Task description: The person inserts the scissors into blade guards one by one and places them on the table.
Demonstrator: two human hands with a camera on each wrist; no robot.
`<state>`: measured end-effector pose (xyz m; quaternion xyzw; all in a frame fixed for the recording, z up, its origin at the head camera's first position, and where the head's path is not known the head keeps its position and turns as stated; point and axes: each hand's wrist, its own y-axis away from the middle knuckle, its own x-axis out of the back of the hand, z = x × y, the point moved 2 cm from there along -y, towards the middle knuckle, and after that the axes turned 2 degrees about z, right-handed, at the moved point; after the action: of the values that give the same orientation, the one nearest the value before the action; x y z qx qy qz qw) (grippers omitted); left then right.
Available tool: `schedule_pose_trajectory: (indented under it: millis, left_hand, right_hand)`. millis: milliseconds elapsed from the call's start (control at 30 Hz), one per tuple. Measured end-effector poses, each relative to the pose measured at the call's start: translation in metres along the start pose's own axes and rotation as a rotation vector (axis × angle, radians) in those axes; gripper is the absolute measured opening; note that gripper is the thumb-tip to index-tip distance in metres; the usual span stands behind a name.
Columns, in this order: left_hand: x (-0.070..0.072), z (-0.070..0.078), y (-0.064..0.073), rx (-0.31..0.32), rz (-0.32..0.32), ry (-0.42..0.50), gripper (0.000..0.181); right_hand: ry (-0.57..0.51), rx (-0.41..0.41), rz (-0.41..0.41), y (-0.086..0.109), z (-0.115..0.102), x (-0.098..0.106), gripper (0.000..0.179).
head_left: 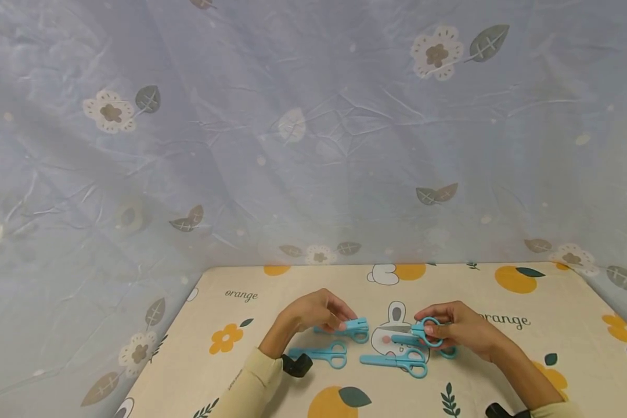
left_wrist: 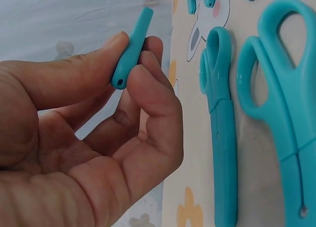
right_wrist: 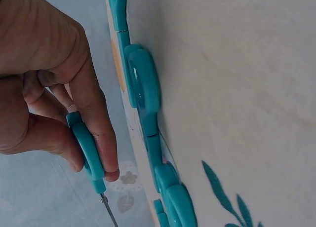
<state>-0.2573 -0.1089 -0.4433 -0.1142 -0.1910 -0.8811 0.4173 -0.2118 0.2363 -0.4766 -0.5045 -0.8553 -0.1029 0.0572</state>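
Observation:
My left hand (head_left: 313, 310) pinches a turquoise scissor blade cover (left_wrist: 132, 52) between thumb and fingertips, held up above the table. My right hand (head_left: 467, 330) grips a pair of scissors (head_left: 425, 332) by its turquoise handle loops. Its metal blades are bare and point left toward the cover, a gap apart from it. Under the left hand lies a sheathed pair of scissors (head_left: 361, 336), partly hidden by the cover and fingers. Another sheathed pair (head_left: 404, 339) lies below the right hand, partly covered by the scissors held there.
Two more sheathed scissors lie nearer me: one pair (head_left: 324, 353) at the left by the left wrist, another (head_left: 397, 361) at the middle. All rest on a cream tablecloth (head_left: 271, 383) printed with oranges and a rabbit. A grey-blue patterned curtain (head_left: 313, 145) stands behind.

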Motion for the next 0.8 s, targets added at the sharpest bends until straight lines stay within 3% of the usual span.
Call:
schedule_pose_trajectory:
  millis: [300, 800]
  left_hand:
    - [-0.001, 0.001, 0.002, 0.016, 0.000, -0.004, 0.023]
    - [-0.001, 0.007, 0.005, -0.012, -0.064, 0.042, 0.024]
  right_hand:
    - [0.010, 0.001, 0.004, -0.002, 0.001, -0.005, 0.048]
    - [-0.014, 0.037, -0.005, 0.000, -0.012, -0.005, 0.056]
